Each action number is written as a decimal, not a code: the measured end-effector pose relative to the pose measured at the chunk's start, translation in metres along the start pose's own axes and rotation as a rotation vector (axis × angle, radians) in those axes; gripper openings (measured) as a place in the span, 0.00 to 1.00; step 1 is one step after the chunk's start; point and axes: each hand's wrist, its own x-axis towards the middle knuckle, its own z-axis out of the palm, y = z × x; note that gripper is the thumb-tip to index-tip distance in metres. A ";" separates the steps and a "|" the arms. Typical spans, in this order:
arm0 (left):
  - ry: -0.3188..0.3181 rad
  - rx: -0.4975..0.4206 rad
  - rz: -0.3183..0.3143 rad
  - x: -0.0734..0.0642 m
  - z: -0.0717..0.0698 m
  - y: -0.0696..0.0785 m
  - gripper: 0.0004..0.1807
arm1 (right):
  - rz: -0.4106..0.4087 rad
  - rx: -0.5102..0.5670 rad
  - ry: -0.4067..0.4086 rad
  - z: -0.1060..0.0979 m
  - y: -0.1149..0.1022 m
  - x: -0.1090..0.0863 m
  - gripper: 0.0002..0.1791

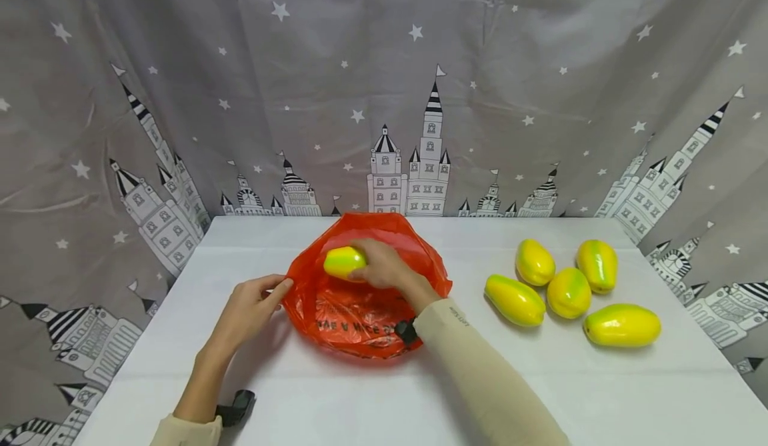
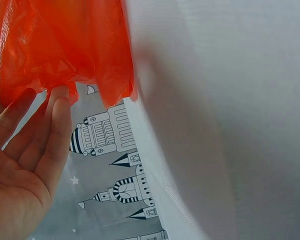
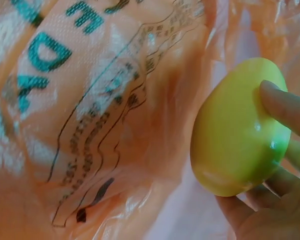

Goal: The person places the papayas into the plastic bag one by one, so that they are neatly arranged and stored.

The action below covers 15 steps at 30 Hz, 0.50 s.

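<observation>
A red plastic bag (image 1: 366, 306) with dark printed lettering lies spread on the white table, its mouth wide and facing up. My left hand (image 1: 249, 309) pinches the left edge of the bag between thumb and fingers; in the left wrist view the thin red film (image 2: 65, 45) hangs at the fingertips. Over the bag's mouth, my right hand (image 1: 381, 265) grips a glossy yellow papaya (image 1: 343, 263) with a green patch. The right wrist view shows the thumb and fingers around one end of the papaya (image 3: 235, 135), beside the bag's printed inner wall (image 3: 115, 125).
Several more yellow-green papayas (image 1: 569, 293) lie grouped on the right side of the white table (image 1: 468, 399). A grey curtain (image 1: 312, 46) with stars and castles hangs behind the table. A black strap (image 1: 237, 407) is on the left wrist.
</observation>
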 end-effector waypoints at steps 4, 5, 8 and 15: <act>0.002 -0.011 -0.001 -0.003 0.000 0.000 0.23 | 0.073 -0.016 -0.002 0.003 0.002 0.001 0.31; 0.004 -0.013 0.001 -0.004 0.000 -0.001 0.23 | 0.084 -0.023 -0.003 0.005 0.002 0.002 0.31; 0.009 -0.020 0.018 -0.003 0.001 -0.002 0.21 | 0.091 -0.035 0.000 0.007 0.005 0.004 0.32; 0.012 -0.023 0.037 0.000 0.001 -0.002 0.20 | 0.093 0.024 0.018 0.012 0.008 0.006 0.29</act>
